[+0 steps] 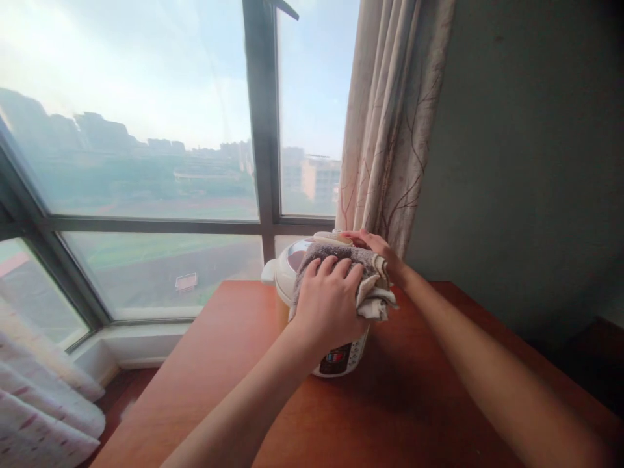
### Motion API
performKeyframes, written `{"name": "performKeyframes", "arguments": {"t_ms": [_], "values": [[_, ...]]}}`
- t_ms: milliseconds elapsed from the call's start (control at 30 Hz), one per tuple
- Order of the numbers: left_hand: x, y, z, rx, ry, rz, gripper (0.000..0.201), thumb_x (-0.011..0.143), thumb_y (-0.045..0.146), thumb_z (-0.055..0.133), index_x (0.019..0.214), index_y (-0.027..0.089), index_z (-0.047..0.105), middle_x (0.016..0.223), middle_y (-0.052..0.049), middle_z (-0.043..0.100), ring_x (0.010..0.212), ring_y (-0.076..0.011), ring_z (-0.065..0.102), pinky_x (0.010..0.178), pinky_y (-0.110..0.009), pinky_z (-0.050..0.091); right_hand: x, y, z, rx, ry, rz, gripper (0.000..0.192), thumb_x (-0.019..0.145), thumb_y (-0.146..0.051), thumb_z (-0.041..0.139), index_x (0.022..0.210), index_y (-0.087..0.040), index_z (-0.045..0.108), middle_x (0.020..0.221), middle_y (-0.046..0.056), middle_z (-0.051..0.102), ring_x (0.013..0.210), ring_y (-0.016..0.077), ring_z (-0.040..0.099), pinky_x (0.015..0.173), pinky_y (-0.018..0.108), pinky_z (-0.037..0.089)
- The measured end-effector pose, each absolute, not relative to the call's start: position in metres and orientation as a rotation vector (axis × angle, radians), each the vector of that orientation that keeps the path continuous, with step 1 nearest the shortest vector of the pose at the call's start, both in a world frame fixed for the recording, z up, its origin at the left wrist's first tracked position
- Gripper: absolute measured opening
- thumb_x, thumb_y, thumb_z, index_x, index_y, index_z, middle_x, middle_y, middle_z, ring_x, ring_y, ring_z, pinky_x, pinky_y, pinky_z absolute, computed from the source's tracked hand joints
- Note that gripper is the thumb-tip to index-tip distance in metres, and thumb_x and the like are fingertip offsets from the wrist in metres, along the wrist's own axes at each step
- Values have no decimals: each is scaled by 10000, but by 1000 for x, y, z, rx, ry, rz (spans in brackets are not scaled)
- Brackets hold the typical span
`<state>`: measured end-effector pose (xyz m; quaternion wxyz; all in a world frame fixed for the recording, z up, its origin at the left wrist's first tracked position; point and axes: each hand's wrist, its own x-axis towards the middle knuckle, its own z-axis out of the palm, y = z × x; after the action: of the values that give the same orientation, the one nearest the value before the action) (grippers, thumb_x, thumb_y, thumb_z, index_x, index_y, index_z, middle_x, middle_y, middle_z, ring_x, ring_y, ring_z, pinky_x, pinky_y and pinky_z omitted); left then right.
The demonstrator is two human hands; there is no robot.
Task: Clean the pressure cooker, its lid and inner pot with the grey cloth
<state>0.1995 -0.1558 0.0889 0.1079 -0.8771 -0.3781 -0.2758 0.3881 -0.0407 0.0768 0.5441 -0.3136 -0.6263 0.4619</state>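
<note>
1. Pressing down on a grey-brown folded terry cloth (361, 276), the left hand (327, 300) is lying spread and mostly flat over it, fingers draped rather than clenched.
2. Reaching round the far side, the right hand (374, 247) is cupping the top edge of the cream-white round electric cooker (336, 354), fingers curled against the lid and the cloth's far end.
3. The cooker is standing upright near the far end of the reddish-brown wooden counter (205, 364), just before the dark-framed window (263, 130) and the pale branch-patterned curtain (390, 143).
4. The cloth is looking soft and limp; the cooker is seeming stiff, smooth and fairly heavy, best held by its sides.
5. A dark control panel is showing low on its front; its writing is too small to read.
</note>
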Motion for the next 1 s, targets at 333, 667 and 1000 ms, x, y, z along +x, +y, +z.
{"name": "performKeyframes", "arguments": {"t_ms": [333,667,1000], "values": [[160,-129,84,-2600,-1152,-1053,505,768,320,644,1273,314,661,1370,-27,647,1286,-317,543,1143,-490,364,389,-44,77,-815,-1530,988,606,833,-731,584,1105,-217,756,1196,75,745,1203,304,641,1066,446,468],[128,-64,102,-2620,-1536,-1108,420,863,391,498,1216,294,703,1218,-44,732,1142,-324,653,972,-401,493,385,-46,79,-808,-1479,991,584,781,-709,660,1061,-209,774,1127,77,766,1129,309,665,1007,455,499],[122,12,100,-2718,-1660,-1444,390,789,380,534,1071,177,712,1106,-69,751,1036,-282,659,924,-369,509,385,-45,77,-854,-1552,870,583,822,-690,622,1120,-209,760,1185,73,745,1186,308,634,1049,452,464]]}}
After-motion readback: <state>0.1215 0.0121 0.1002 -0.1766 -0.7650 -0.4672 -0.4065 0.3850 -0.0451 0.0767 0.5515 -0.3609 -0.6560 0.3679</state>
